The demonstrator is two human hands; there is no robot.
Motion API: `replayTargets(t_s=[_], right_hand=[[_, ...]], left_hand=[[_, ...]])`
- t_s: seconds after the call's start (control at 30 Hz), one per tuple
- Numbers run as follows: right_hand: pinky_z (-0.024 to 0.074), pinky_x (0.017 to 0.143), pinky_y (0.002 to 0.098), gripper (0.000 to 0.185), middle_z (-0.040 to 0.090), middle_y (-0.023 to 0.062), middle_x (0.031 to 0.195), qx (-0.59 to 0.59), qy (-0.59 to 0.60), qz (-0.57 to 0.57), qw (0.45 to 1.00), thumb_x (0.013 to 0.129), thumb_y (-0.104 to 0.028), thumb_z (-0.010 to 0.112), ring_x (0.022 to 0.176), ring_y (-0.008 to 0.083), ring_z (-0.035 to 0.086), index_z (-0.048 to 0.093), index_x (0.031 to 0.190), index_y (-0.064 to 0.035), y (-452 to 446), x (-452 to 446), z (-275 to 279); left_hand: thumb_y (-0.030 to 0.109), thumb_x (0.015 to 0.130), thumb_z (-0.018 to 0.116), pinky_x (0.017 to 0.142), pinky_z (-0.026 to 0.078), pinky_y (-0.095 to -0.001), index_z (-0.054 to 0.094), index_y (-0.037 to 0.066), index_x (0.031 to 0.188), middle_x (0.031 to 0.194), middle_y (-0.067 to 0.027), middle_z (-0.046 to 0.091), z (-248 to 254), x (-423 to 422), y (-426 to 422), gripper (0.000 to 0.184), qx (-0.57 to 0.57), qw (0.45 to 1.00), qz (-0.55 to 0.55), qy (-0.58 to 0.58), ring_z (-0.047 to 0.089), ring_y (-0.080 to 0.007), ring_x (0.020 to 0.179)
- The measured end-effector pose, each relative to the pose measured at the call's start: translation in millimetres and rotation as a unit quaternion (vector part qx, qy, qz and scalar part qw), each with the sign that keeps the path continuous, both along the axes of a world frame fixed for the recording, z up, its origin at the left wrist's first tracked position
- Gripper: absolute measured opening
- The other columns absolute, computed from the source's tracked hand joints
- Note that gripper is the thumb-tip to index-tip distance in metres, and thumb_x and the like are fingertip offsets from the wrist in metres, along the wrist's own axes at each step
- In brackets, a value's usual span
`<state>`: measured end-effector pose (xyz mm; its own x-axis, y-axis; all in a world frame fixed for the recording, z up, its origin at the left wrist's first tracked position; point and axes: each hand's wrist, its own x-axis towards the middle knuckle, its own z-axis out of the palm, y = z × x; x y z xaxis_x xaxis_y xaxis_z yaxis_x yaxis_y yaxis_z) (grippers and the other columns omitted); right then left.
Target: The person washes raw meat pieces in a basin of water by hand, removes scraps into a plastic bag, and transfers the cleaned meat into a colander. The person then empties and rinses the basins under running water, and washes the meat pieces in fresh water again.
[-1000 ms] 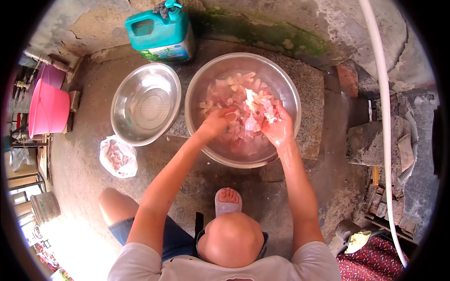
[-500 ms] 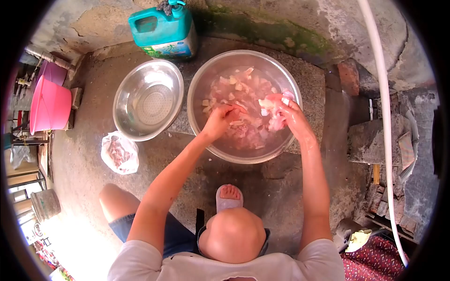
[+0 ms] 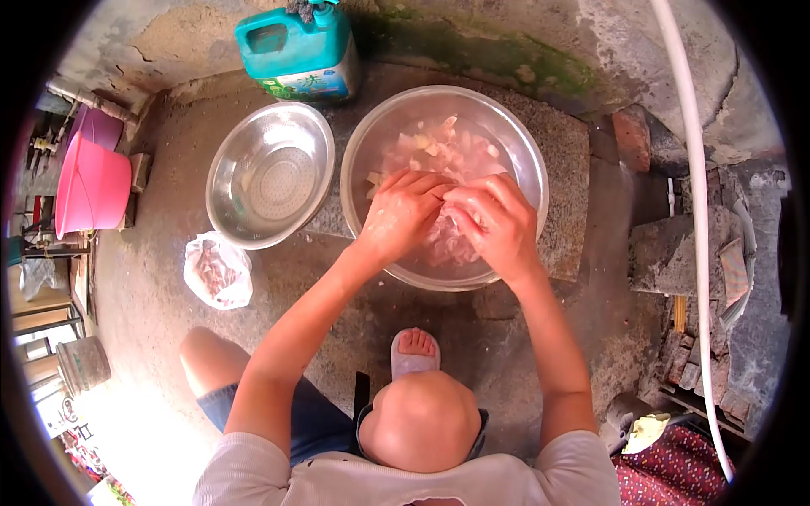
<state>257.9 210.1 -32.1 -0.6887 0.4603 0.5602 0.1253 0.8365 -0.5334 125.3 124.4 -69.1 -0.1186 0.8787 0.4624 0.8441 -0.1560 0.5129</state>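
The left hand (image 3: pixel 405 211) and right hand (image 3: pixel 498 223), apart a moment ago, now meet, fingers curled, over the pale pink raw meat pieces (image 3: pixel 451 150) in the round silver metal basin (image 3: pixel 508 126), apparently working one spot jointly, though I cannot tell whether either grips a piece.

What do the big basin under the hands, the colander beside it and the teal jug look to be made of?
Basin: metal, probably stainless steel; smooth silver-grey wall with a soft sheen.
Colander: likely the same metal, shinier, with bright reflections and a finely perforated base.
Jug: most likely moulded plastic; solid teal colour and integral handle.
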Motion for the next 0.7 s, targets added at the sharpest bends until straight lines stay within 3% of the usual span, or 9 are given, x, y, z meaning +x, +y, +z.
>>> replayTargets(t_s=[0.03, 0.13, 0.23, 0.33, 0.37, 0.47, 0.57, 0.7], right_hand=[[0.0456, 0.056, 0.0277, 0.017, 0.055, 0.0015, 0.07, 0.06, 0.016, 0.015, 0.998, 0.063, -0.004, 0.068, 0.064, 0.0187, 0.054, 0.06, 0.076, -0.0105, -2, -2, 1], [0.0453, 0.056, 0.0279, 0.017, 0.053, 0.0028, 0.069, 0.085, 0.021, 0.007, 0.996, 0.062, -0.002, 0.066, 0.065, 0.0192, 0.053, 0.059, 0.075, -0.0094, -4, -3, 0], [0.0422, 0.054, 0.0229, 0.013, 0.054, 0.0005, 0.068, -0.091, 0.026, 0.023, 0.995, 0.066, 0.001, 0.064, 0.062, 0.0122, 0.051, 0.059, 0.076, -0.0064, -5, -1, 2], [0.0371, 0.054, 0.0176, 0.008, 0.055, -0.0027, 0.07, -0.415, 0.046, 0.025, 0.908, 0.071, 0.001, 0.062, 0.061, 0.0045, 0.046, 0.058, 0.077, -0.0032, -2, 6, -6], [0.0327, 0.054, 0.0144, 0.006, 0.054, -0.005, 0.073, -0.417, 0.044, 0.031, 0.907, 0.074, -0.001, 0.062, 0.062, 0.0, 0.04, 0.057, 0.078, -0.0009, -2, 7, -8], [0.0371, 0.054, 0.0176, 0.01, 0.055, -0.002, 0.072, -0.472, 0.058, 0.029, 0.879, 0.072, -0.002, 0.064, 0.061, 0.004, 0.046, 0.058, 0.079, -0.0031, -6, 7, -11], [0.0423, 0.055, 0.0227, 0.015, 0.055, 0.0003, 0.072, -0.122, 0.061, 0.006, 0.991, 0.067, -0.003, 0.067, 0.062, 0.0115, 0.052, 0.06, 0.079, -0.0077, -13, 0, 1], [0.0457, 0.055, 0.0276, 0.02, 0.054, -0.001, 0.071, 0.076, 0.056, -0.022, 0.995, 0.06, -0.002, 0.067, 0.066, 0.018, 0.053, 0.059, 0.074, -0.0127, -15, -5, 4]], left_hand=[[0.005, 0.066, 0.057, 0.083, 0.04, -0.037, 0.059, 0.007, 0.09, 0.096, -0.005, 0.059, 1, 1, -1, 0.024, -0.002, 1.0, -0.004, -0.005, 0.054, -0.0228, 0.092], [0.004, 0.065, 0.057, 0.083, 0.04, -0.0367, 0.059, 0.006, 0.088, 0.095, -0.0051, 0.059, 5, 2, -5, 0.023, -0.006, 1.0, -0.014, -0.009, 0.054, -0.0227, 0.092], [0.003, 0.065, 0.057, 0.082, 0.04, -0.0365, 0.059, 0.006, 0.087, 0.095, -0.0059, 0.059, 9, 1, -8, 0.022, -0.013, 1.0, -0.011, -0.012, 0.054, -0.0238, 0.091], [0.0, 0.065, 0.058, 0.08, 0.041, -0.0358, 0.059, 0.004, 0.085, 0.094, -0.0079, 0.059, 14, -3, -12, 0.021, -0.024, 0.999, -0.001, -0.035, 0.055, -0.0255, 0.089], [-0.001, 0.065, 0.058, 0.079, 0.041, -0.0356, 0.059, 0.004, 0.085, 0.094, -0.0078, 0.059, 17, -3, -13, 0.021, -0.023, 0.999, 0.001, -0.032, 0.055, -0.0254, 0.088], [-0.001, 0.066, 0.057, 0.077, 0.042, -0.0353, 0.059, 0.004, 0.085, 0.093, -0.0081, 0.059, 19, -4, -15, 0.02, -0.026, 0.999, 0.002, -0.035, 0.055, -0.0254, 0.087], [-0.001, 0.066, 0.057, 0.077, 0.041, -0.0352, 0.059, 0.003, 0.085, 0.092, -0.0089, 0.059, 19, -4, -16, 0.02, -0.04, 0.997, -0.013, -0.058, 0.055, -0.0261, 0.087], [0.0, 0.065, 0.056, 0.077, 0.041, -0.0353, 0.058, 0.002, 0.085, 0.093, -0.0098, 0.058, 28, 2, -17, 0.02, -0.075, 0.993, -0.03, -0.087, 0.053, -0.0271, 0.089]])
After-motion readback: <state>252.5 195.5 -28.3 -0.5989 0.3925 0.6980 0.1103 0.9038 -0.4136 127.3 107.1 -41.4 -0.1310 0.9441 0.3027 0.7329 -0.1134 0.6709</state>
